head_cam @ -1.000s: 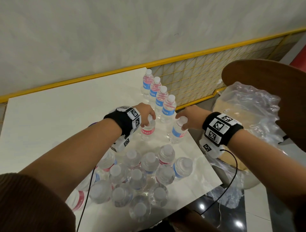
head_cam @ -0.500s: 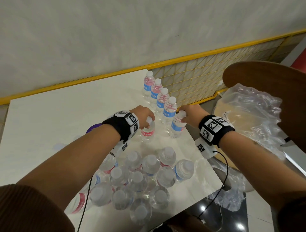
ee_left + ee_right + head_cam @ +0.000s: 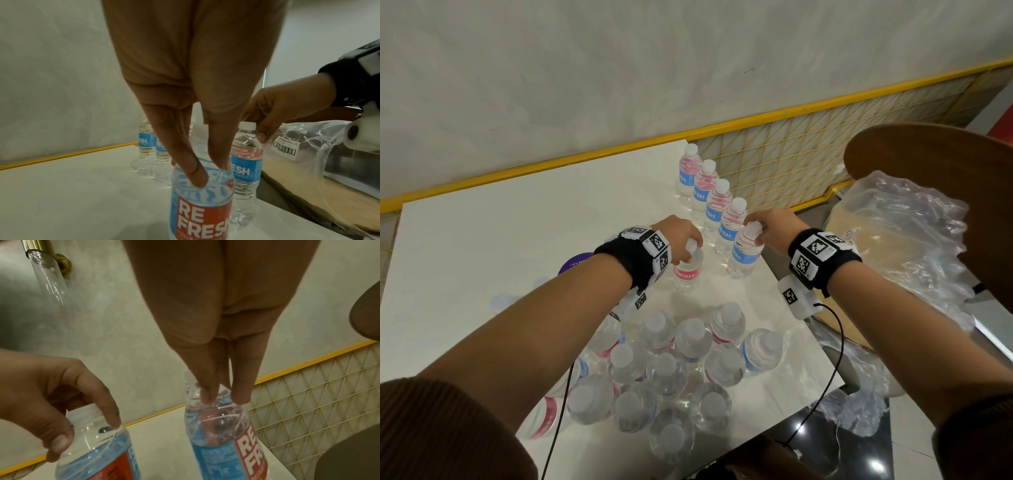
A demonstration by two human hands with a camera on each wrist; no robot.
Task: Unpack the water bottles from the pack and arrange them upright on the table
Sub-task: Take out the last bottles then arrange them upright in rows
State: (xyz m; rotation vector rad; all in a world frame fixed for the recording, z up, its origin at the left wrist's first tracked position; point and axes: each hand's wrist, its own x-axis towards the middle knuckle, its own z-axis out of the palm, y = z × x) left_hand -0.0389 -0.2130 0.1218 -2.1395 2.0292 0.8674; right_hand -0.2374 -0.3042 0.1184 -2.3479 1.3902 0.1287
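My left hand (image 3: pixel 692 247) grips the neck of a red-labelled water bottle (image 3: pixel 687 271), upright, with its base at the white table (image 3: pixel 482 246). In the left wrist view its fingers (image 3: pixel 196 175) curl over that bottle's shoulder (image 3: pixel 200 211). My right hand (image 3: pixel 756 233) pinches the cap end of a blue-labelled bottle (image 3: pixel 743 257), set slightly tilted at the near end of a row of upright bottles (image 3: pixel 717 205) along the table's right edge. The right wrist view shows its fingertips (image 3: pixel 240 395) on that bottle's neck (image 3: pixel 222 443). Several loose bottles (image 3: pixel 671 370) stand clustered near the front edge.
Crumpled clear pack wrap (image 3: pixel 904 240) lies on a brown chair (image 3: pixel 945 154) to the right, past the table edge. A yellow-framed grid panel (image 3: pixel 808 150) runs behind the row. A purple sticker (image 3: pixel 577 263) shows by my left forearm. Cables hang off the wrist cameras.
Both hands carried their bottles away from me toward the row. The right-hand bottle now sits at the row's near end; the left-hand bottle stands just left of it.
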